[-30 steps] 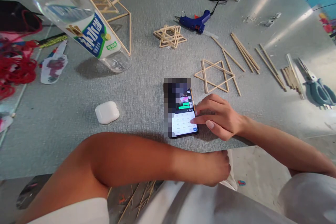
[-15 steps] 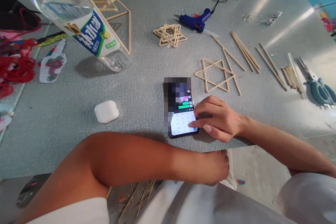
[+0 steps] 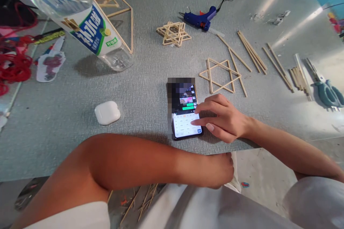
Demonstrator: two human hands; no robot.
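A lit phone [image 3: 185,127] lies on the grey table with a keyboard on its screen; its upper part is pixelated. My right hand [image 3: 223,118] is at the phone's right side, fingers apart, a fingertip over the keyboard and another by the screen's edge; it grips nothing. My left forearm crosses in front of me along the table's near edge. At its end my left hand [image 3: 219,170] is closed, knuckles curled, beside pale cloth; the inside of the fist is hidden. Just beyond the phone lies a flat stick star [image 3: 210,86].
A blue glue gun [image 3: 200,19] lies behind a layered stick star [image 3: 174,34]. Loose sticks [image 3: 251,52] and teal-handled scissors [image 3: 326,89] are to the right. On the left are a white earphone case [image 3: 107,113], a plastic bottle [image 3: 90,32] and red cord [image 3: 16,62].
My right hand has shifted slightly left and up over the phone's screen. The keyboard and chat on the screen look different. My left hand stays nearly still.
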